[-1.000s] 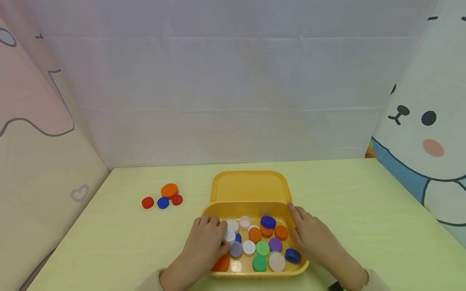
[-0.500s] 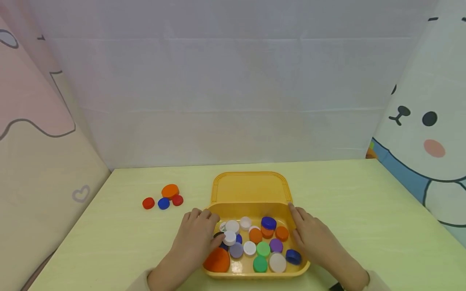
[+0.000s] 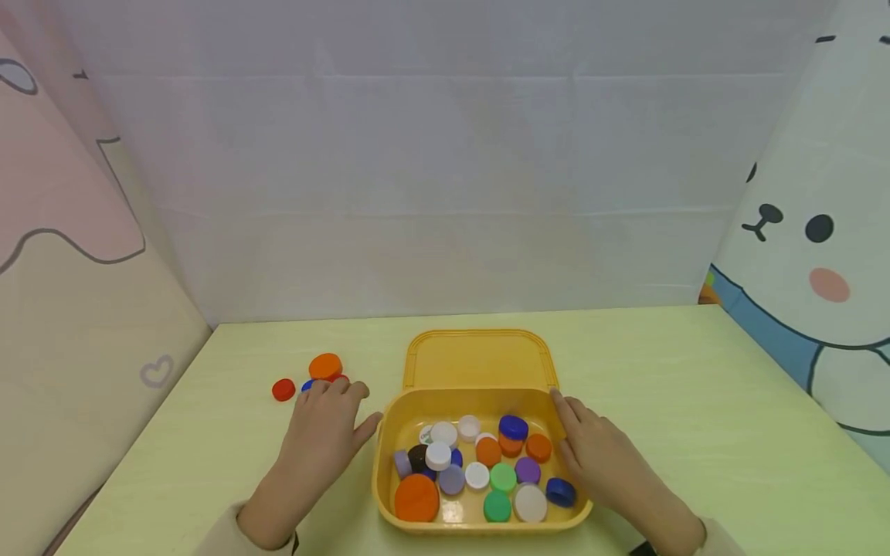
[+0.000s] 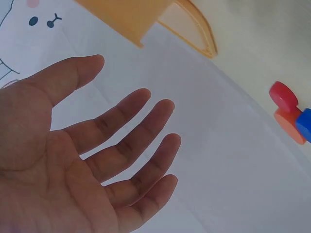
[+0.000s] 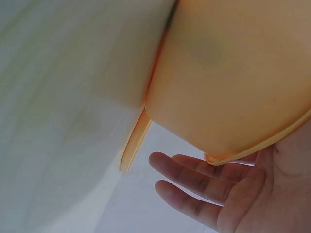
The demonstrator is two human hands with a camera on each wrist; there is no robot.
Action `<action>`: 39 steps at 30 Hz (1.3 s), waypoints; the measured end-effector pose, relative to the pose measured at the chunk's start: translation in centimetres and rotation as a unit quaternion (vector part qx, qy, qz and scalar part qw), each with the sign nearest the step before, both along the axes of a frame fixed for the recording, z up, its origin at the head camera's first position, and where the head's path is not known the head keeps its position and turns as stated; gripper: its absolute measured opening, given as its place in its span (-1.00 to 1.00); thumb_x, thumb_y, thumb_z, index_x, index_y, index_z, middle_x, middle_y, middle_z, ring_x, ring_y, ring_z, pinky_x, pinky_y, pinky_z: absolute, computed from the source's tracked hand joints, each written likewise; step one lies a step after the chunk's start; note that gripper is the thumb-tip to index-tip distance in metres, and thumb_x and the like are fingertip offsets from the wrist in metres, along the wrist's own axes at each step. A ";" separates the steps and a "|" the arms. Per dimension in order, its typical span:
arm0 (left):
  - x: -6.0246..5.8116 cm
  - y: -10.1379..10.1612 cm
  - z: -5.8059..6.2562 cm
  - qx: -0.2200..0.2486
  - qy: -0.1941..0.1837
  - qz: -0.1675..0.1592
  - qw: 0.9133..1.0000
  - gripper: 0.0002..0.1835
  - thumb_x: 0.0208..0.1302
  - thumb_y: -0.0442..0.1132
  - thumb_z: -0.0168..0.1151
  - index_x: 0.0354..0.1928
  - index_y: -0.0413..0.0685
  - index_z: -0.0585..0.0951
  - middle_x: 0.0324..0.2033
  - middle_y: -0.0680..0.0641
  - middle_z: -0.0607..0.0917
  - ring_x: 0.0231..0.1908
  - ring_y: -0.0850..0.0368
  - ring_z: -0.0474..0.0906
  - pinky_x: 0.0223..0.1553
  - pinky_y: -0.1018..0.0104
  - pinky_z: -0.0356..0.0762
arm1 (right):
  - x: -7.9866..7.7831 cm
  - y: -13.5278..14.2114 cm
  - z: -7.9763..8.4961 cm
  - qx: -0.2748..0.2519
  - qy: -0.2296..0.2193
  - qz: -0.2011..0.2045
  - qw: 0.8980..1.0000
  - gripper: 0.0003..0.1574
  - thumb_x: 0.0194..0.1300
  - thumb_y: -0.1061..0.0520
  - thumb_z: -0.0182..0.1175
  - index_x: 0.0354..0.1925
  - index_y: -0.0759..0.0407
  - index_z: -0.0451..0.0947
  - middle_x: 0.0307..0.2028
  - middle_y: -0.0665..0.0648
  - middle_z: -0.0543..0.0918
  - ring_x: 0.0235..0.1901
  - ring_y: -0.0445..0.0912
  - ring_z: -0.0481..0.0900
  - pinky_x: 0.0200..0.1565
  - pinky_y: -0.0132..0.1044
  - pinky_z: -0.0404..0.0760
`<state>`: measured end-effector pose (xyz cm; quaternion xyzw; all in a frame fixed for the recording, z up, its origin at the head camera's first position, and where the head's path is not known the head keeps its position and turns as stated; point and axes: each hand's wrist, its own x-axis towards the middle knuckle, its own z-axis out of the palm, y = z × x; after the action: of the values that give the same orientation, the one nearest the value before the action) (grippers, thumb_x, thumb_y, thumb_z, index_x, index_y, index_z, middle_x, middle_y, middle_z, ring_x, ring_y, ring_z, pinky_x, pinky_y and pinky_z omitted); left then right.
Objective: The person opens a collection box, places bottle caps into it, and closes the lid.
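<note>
In the head view, a yellow plastic box holds many bottle caps in white, orange, green, purple and blue, with a black one among them. My right hand holds the box's right rim, thumb over the inner side and fingers along the outside. The right wrist view shows those fingers beneath the rim. My left hand, empty and with its fingers spread, is left of the box, just in front of the caps on the table. It partly covers a blue cap and a red cap.
An orange cap and another red cap also lie on the pale yellow table. Behind the box lies its yellow lid. A white curtain closes off the back, with printed cloths at both sides.
My left hand has left the caps inside the box, crossed its left rim and moved leftward toward the loose caps. The right hand has stayed at the right rim.
</note>
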<state>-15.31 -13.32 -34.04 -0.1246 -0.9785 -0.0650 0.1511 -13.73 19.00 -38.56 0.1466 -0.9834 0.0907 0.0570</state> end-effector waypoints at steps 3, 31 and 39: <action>-0.4 -1.0 -0.1 0.009 0.016 0.005 1.000 -0.72 -0.02 -0.09 0.36 -0.31 -0.10 0.60 -0.37 -0.08 0.62 -0.32 -0.12 0.45 -0.30 0.07 0.41 | 0.0 0.0 0.0 0.000 -0.001 0.001 1.000 -0.31 0.22 0.13 0.03 0.28 0.33 0.17 0.09 0.27 0.47 -0.07 0.09 0.54 -0.05 -0.02 0.54; -5.7 -9.4 -2.8 0.020 -0.041 0.107 0.993 -0.60 0.06 -0.18 0.29 -0.18 -0.40 0.51 -0.43 -0.33 0.60 -0.48 -0.27 0.44 -0.45 -0.06 0.43 | 0.1 0.1 0.3 -0.010 -0.004 0.002 1.000 -0.32 0.22 0.15 0.03 0.28 0.31 0.18 0.09 0.26 0.47 -0.12 0.09 0.56 -0.06 -0.02 0.54; -6.6 -10.3 -3.0 0.018 -0.108 0.137 0.984 -0.62 0.11 -0.15 0.22 -0.28 -0.41 0.45 -0.51 -0.27 0.54 -0.46 -0.26 0.40 -0.41 -0.05 0.38 | 0.0 0.1 0.3 -0.011 -0.001 0.000 1.000 -0.32 0.21 0.15 0.04 0.28 0.31 0.18 0.09 0.25 0.47 -0.11 0.07 0.55 -0.06 -0.03 0.54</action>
<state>-21.93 -23.59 -37.03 0.0214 -0.9956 -0.0739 0.0543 -13.71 19.05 -38.29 0.1462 -0.9823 0.1019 0.0581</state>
